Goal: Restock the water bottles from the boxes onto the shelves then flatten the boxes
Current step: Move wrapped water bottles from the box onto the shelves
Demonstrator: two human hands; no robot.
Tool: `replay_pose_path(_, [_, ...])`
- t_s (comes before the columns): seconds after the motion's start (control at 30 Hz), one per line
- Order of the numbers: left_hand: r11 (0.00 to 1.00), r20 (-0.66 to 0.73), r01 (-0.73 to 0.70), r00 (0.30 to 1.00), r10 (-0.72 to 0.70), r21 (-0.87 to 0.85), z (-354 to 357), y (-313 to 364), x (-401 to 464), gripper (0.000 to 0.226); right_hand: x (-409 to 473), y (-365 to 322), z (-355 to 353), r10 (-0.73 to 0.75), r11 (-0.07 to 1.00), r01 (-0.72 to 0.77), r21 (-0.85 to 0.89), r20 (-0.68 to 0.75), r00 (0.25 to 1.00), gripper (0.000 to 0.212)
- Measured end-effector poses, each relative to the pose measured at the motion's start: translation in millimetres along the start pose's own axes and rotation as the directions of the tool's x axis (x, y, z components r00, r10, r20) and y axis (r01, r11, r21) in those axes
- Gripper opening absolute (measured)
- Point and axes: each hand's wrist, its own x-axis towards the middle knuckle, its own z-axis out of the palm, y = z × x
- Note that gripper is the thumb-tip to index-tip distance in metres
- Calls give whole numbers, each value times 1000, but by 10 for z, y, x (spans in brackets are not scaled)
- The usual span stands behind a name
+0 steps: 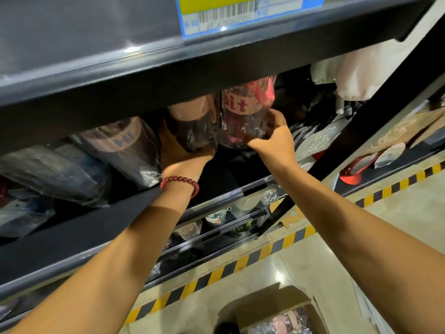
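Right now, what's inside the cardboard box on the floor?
The open box holds more bottles wrapped in clear plastic bags, pinkish and dark ones. Only the top layer shows; whatever lies underneath is covered, and the picture's edge cuts off the rest.

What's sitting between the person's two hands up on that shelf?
Two plastic-wrapped bottles: the left hand holds a brown one, the right hand a pink one, touching, in the head view.

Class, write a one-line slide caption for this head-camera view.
Both hands, left hand and right hand, set plastic-wrapped bottles, brown bottle and pink-lettered bottle, on a dark shelf.
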Motion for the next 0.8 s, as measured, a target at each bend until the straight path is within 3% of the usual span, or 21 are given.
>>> replay_pose_path(0.07, [996, -30, -90, 996, 90, 0, -60, 20, -116, 105, -172, -52, -73, 54, 998, -55, -28, -39, 998, 67])
replay_pose_path(0.17, [996, 16, -81, 997, 82, -38, -197, 81, -430, 89, -598, -160, -196, 134, 991, -133, 23, -77, 988, 62])
replay_pose_path(0.27, [990, 160, -105, 980, 119, -91, -372, 50, -823, 77, -1185, -179, -315, 206, 978, -199, 64, -110, 972, 52])
replay_pose_path(0.43, [997, 432, -83, 898, 78, -9, -595, -371, -1525, 66, -2536, -9, -415, 347, 938, -341, 66, -214, 913, 38])
replay_pose_path(0.5, [994, 552, -83, 834, 30, 71, -654, -581, -1786, 66, -3108, 103, -417, 433, 900, -430, 79, -287, 855, 36])
replay_pose_path(0.6, [980, 719, -22, 683, -128, 196, -737, -868, -2126, 98, -3914, 205, -400, 557, 829, -513, 220, -398, 729, 35])
replay_pose_path(0.67, [961, 769, -25, 606, -205, 275, -778, -1071, -2318, 80, -4389, 236, -374, 601, 796, -541, 273, -473, 645, 32])
replay_pose_path(0.8, [892, 813, -126, 481, -327, 433, -759, -1421, -2686, 72, -5171, 322, -325, 709, 693, -597, 404, -530, 465, 34])
